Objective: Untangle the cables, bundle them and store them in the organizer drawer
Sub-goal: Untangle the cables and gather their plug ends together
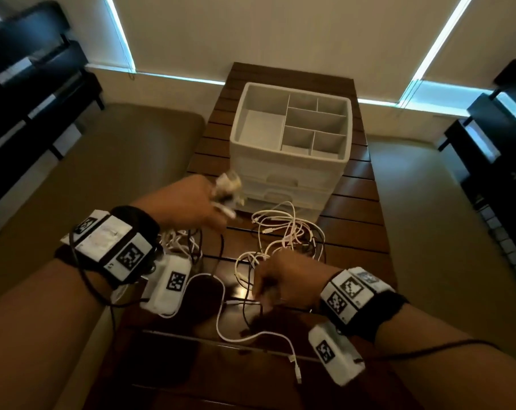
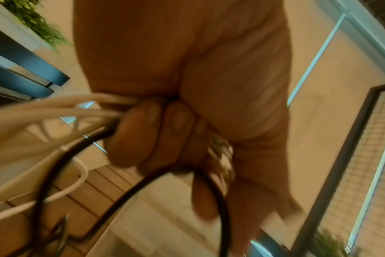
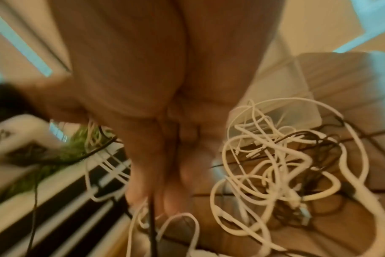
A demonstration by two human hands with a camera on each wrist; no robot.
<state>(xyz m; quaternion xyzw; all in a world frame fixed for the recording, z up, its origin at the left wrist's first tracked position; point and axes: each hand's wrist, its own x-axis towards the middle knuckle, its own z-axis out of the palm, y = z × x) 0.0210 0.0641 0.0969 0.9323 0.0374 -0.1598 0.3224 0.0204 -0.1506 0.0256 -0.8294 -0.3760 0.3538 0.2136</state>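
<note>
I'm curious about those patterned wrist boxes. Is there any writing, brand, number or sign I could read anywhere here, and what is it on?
No readable words, brands or numbers anywhere.
Black-and-white square code markers, patterns and not text: on the left wrist band and the right wrist band.
Same kind of marker on the white camera boxes under each wrist.
White drawer organizer: no label shows.
Both wrist views: too blurred to read.

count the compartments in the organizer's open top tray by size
large compartment: 1
wide middle compartment: 1
small compartments: 4
total: 6
</note>
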